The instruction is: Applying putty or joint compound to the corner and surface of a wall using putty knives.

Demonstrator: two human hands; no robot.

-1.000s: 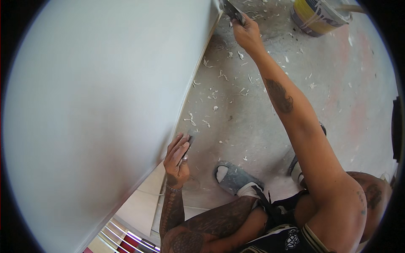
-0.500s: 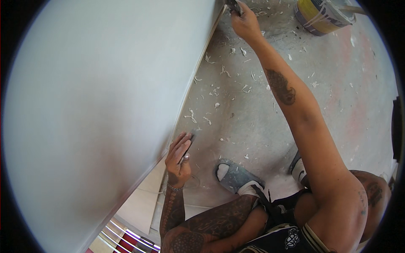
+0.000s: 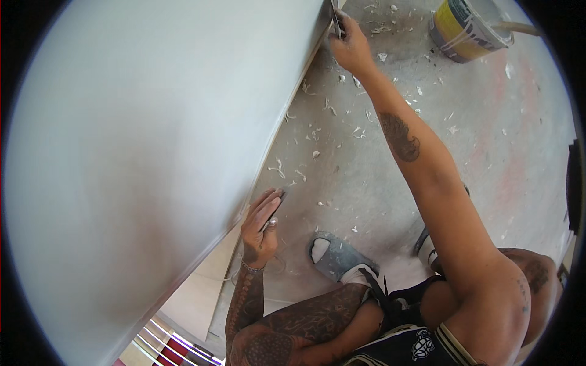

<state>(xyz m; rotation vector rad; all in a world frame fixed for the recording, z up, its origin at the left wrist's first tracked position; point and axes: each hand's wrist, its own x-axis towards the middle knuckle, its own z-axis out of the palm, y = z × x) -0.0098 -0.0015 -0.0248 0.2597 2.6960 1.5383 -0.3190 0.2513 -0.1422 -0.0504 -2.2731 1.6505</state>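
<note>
A large white wall surface fills the left side. At the top, my right arm stretches far out, and my right hand is closed on a putty knife, its thin blade held up at the wall's lower edge. Nearer to me, my left hand is beside the same edge, fingers extended along a thin dark flat scraper gripped against the thumb. Most of that scraper is hidden by the fingers.
A yellow and grey bucket smeared with white, a stick-like handle poking out, stands at the top right. White compound scraps litter the grey floor. My sandalled foot is planted below. A pale board lies at the lower left.
My right hand has come slightly down and left, and the putty knife has turned so its blade stands more upright. My left hand has barely moved.
</note>
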